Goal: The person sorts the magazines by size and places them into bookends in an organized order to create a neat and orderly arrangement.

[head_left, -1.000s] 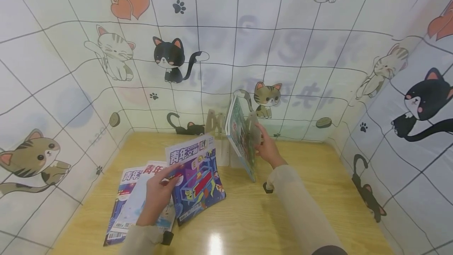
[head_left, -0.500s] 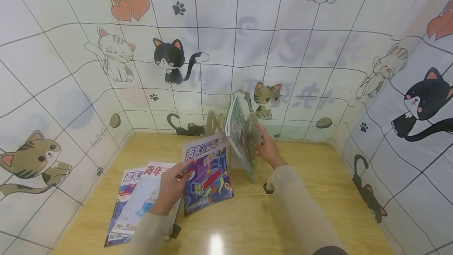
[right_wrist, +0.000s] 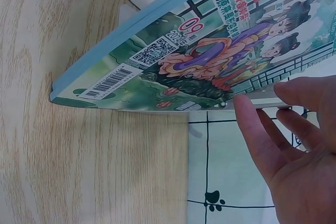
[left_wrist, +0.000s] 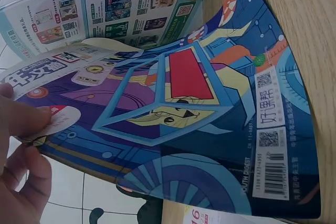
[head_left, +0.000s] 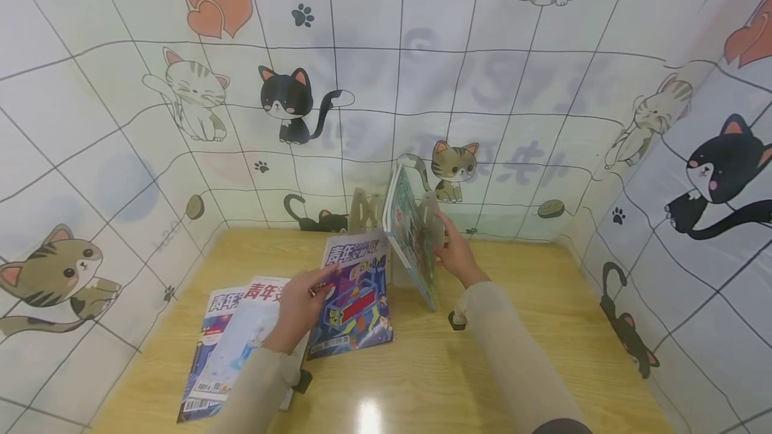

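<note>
Closest to me, the left sleeve (head_left: 259,387) crosses above a white magazine (head_left: 241,337), which overlaps a purple one (head_left: 208,333) on the table (head_left: 494,380). If that forearm drops, it could drag both askew.

Just beyond, the left hand (head_left: 298,307) pinches the blue magazine (head_left: 362,286) near one side, thumb on the cover. That magazine is tilted in front of the stand, its top close to the upright book (head_left: 410,233); from where I stand I can't tell whether its lower edge touches the table. The sheet is bowing, and with one side alone gripped, I'd expect the free corner to sag, then crumple or catch on the bookend's base if pushed in at this angle.

Farther over, the right hand (head_left: 460,253) holds the edge of the bookend (head_left: 431,209) between bent fingers. The upright book slants against that plate, so a slackened grip might let plate and book slide or topple. Nudged by the incoming magazine, the book could also be shoved askew.

Behind it all, the cat-print sheet (head_left: 512,32) stands close to the stand's back.
</note>
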A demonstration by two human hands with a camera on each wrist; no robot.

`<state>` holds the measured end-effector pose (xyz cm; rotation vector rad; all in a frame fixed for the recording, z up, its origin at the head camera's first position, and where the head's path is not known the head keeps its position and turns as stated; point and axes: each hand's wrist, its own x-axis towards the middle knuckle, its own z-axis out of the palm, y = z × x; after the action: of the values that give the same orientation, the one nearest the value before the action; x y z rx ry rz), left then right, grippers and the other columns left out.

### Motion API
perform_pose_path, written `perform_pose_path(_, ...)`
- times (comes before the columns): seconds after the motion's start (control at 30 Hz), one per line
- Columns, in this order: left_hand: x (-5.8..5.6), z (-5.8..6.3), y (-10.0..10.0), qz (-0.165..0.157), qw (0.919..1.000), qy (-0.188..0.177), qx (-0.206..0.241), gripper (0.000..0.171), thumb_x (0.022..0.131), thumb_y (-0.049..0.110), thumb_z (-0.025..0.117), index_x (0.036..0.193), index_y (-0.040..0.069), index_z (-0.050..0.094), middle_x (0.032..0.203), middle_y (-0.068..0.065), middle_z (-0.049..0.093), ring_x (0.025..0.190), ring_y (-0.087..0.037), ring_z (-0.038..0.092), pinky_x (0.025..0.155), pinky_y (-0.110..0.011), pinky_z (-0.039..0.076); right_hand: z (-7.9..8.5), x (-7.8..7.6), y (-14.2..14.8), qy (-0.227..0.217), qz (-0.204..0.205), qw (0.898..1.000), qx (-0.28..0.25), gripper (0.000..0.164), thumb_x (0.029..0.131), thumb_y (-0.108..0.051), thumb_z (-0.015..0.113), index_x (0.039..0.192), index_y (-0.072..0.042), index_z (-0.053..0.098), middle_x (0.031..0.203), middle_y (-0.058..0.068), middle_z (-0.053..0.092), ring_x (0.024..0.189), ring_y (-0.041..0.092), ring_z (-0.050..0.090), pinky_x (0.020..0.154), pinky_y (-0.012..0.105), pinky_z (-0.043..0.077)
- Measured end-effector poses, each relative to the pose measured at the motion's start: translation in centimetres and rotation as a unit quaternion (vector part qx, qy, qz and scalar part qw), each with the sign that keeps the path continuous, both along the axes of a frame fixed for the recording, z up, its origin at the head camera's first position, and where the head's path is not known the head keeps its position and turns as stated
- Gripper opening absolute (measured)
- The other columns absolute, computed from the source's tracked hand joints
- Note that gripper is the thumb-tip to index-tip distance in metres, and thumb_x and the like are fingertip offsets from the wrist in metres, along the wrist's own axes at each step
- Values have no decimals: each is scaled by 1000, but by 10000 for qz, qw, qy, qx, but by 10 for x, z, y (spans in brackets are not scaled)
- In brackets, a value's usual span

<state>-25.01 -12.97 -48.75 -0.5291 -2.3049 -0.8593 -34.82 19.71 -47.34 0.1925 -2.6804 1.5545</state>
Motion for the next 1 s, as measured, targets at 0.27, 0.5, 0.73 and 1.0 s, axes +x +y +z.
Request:
perform_pose_path(0.27, 0, 6, 1, -36, 9988, -493, 5, 54, 71, 5, 69, 118, 25, 55, 104, 6, 60, 71, -7, 49, 59, -24, 45, -2, -1, -1, -1, -47, 10000, -78, 86, 78, 8, 52, 128, -53, 16, 127, 14, 35, 92, 32, 52, 58, 41, 49)
perform_pose_path(0.5, -1, 6, 1, -64, 9964, -842, -89, 58, 73, 10, 68, 124, 30, 48, 109, 8, 57, 78, -7, 49, 63, -25, 46, -4, -3, -1, 6, -95, 10000, 15, 85, 78, 8, 53, 130, -49, 17, 128, 14, 35, 93, 32, 52, 55, 35, 50)
perform_pose_path(0.73, -1, 10, 3, -260, 9979, -587, -28, 60, 72, 5, 69, 124, 25, 48, 112, 1, 57, 85, -12, 54, 61, -25, 47, -6, -2, -1, 16, -68, 10000, 47, 88, 78, 9, 52, 128, -53, 16, 129, 15, 33, 93, 32, 52, 56, 38, 49)
perform_pose_path(1.0, -1, 14, 2, -599, 9963, -609, 102, 63, 72, -6, 63, 127, 20, 46, 118, 0, 52, 85, -10, 54, 54, -17, 45, -6, -2, -1, 121, 57, 9999, -104, 89, 78, 11, 50, 131, -50, 14, 129, 16, 29, 95, 39, 48, 58, 43, 48)
